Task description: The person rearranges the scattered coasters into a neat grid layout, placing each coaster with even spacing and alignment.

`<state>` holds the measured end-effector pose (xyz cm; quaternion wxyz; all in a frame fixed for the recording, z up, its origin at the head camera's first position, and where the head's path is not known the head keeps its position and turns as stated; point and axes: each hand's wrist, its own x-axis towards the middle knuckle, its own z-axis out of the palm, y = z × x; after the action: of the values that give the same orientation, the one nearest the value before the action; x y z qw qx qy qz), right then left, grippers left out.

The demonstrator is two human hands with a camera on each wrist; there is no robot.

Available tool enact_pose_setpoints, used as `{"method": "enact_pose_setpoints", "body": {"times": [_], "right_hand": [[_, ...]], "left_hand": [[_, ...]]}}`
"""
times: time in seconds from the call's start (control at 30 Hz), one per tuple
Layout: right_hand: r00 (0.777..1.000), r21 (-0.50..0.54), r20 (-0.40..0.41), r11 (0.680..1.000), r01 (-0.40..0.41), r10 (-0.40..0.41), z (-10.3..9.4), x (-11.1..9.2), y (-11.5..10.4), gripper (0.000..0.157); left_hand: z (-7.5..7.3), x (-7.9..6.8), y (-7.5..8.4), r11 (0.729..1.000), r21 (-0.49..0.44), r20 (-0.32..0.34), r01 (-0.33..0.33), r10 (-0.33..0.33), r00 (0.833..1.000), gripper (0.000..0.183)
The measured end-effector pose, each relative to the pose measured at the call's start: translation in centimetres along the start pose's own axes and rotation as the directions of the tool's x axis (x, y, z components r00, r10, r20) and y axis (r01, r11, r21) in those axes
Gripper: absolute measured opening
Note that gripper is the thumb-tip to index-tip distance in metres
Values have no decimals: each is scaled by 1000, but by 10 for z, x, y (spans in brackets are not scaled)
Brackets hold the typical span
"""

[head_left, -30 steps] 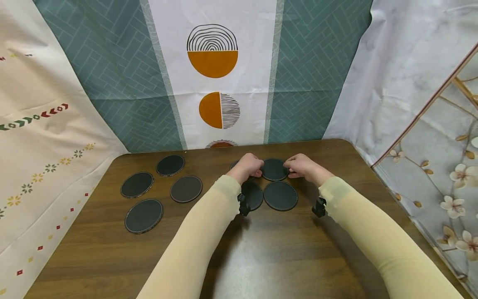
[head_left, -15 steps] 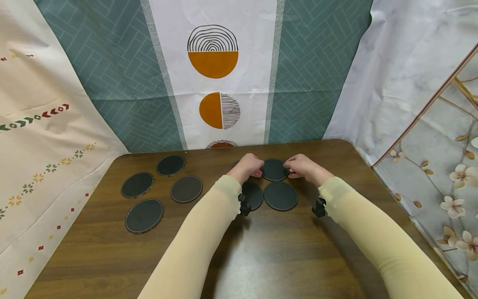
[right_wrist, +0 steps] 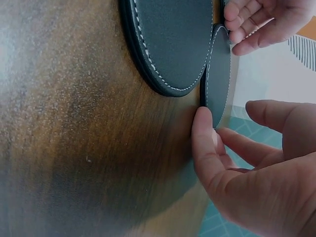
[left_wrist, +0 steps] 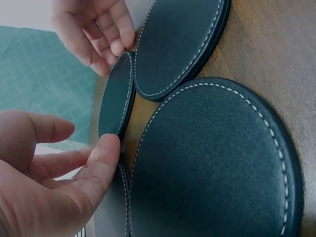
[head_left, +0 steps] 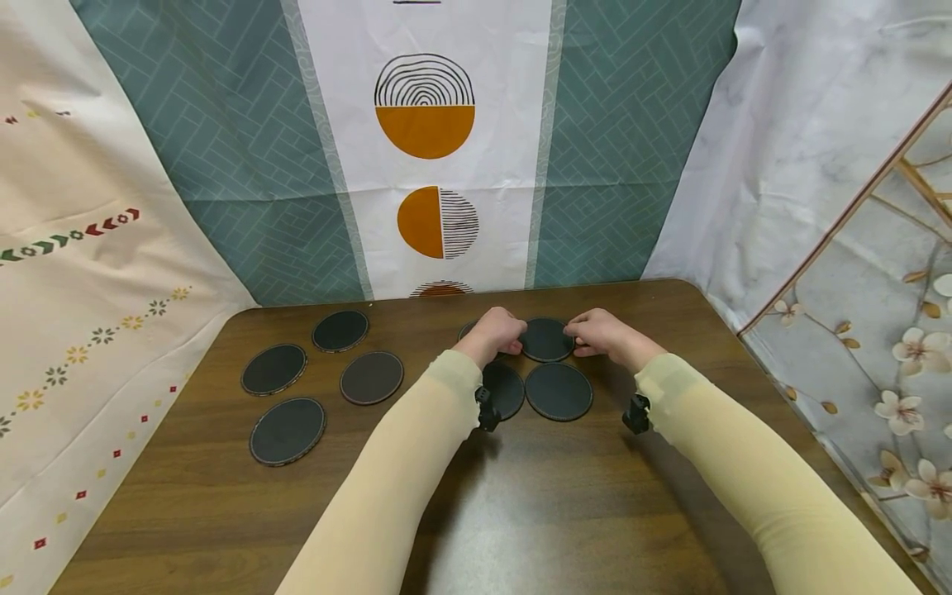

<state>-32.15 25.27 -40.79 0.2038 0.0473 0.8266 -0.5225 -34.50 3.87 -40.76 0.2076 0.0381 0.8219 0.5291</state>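
Both hands meet a dark round coaster (head_left: 546, 340) with pale stitching, flat at the back of a close-set group. My left hand (head_left: 497, 330) pinches its left rim with thumb and fingertips, where it meets a neighbouring coaster (left_wrist: 109, 202). On the opposite rim my right hand (head_left: 604, 335) pinches with thumb below and fingers behind. In front lie a near right coaster (head_left: 559, 392) and a near left coaster (head_left: 506, 388), the latter partly covered by the left wrist. Another coaster (head_left: 467, 328) in the back row is mostly hidden behind my left hand.
Several more coasters (head_left: 286, 430) lie spread out at the left of the brown wooden table (head_left: 550, 512). Patterned cloths hang behind the table and on both sides. A small black wrist camera (head_left: 635, 413) sits under each sleeve cuff.
Hands and coasters hold the same places on the table. The whole head view has shifted down by a few pixels.
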Motion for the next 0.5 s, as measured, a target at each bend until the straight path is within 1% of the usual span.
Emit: {"method": "enact_pose_setpoints", "body": {"times": [0.13, 0.23, 0.37, 0.5], "right_hand": [[1000, -9, -5, 1000, -4, 4, 1, 0, 1, 52], [1000, -35, -16, 999, 6, -6, 3, -1, 1, 53], [997, -125, -38, 990, 58, -63, 5, -8, -3, 53], [992, -220, -44, 970, 106, -119, 9, -15, -5, 55]], "left_hand": [[0, -2, -1, 1000, -20, 1, -1, 1, 1000, 42], [-1, -5, 1, 1000, -14, 0, 2, -2, 1000, 41], [-6, -10, 6, 999, 34, -8, -16, 16, 1000, 39], [-15, -19, 11, 993, 93, 16, -66, 65, 998, 38]]}}
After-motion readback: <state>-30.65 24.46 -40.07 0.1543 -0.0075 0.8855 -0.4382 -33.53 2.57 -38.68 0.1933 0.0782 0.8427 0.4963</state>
